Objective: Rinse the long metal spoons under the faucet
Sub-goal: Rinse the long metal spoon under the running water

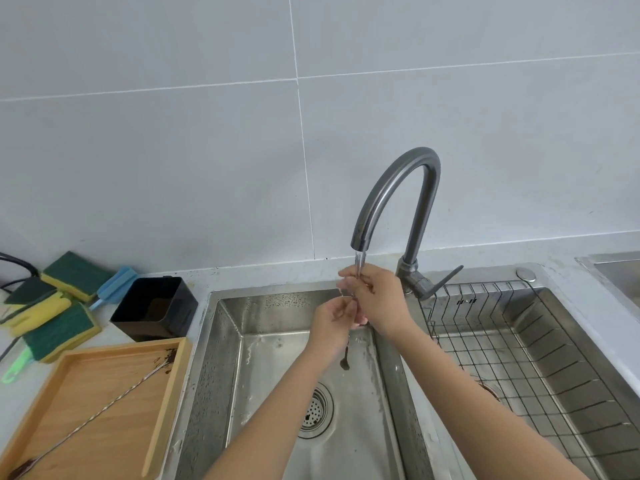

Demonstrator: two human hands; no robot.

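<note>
Pinching one long spoon (345, 358) under the faucet (391, 192), both hands (334, 323) (377, 299) hover over the left sink (225, 358); another spoon (104, 410) lies in the wooden tray (166, 403).

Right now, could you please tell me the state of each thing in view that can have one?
faucet: running, thin stream onto the hands
left hand: gripping the held spoon
right hand: gripping it, under the stream
held spoon: bowl hanging down over the left basin
tray spoon: unrinsed, dirty ends, lying diagonally in wooden tray
black container: open
</note>
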